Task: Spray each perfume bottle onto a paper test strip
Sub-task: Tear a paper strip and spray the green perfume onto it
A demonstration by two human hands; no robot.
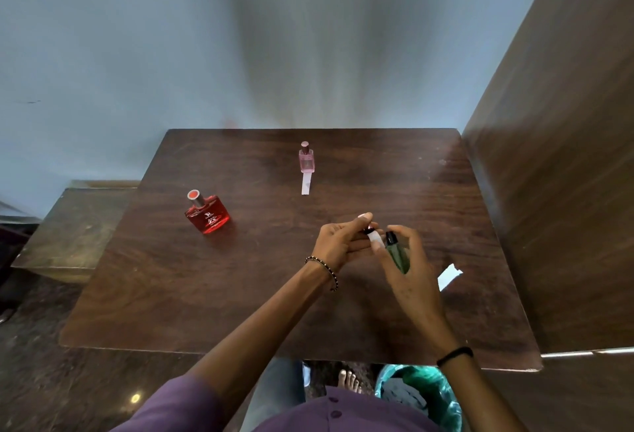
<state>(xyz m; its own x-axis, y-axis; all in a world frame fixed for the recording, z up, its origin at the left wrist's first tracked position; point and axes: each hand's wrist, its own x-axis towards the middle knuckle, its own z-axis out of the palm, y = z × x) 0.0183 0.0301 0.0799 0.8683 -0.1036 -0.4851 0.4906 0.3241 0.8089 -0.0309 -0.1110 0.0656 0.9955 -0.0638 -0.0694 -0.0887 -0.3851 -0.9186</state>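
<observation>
green bottle (398, 255) in right hand (413, 274), red bottle (207, 216)

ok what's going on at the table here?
A person is testing perfumes. The right hand holds a small green bottle; the left hand holds a white paper strip beside its nozzle. A red bottle and a pink bottle stand on the table, a strip lying by the pink one.

dark wood table (240, 294) | teal-lined bin (442, 394) under near edge | low side table (72, 229) far left
</observation>
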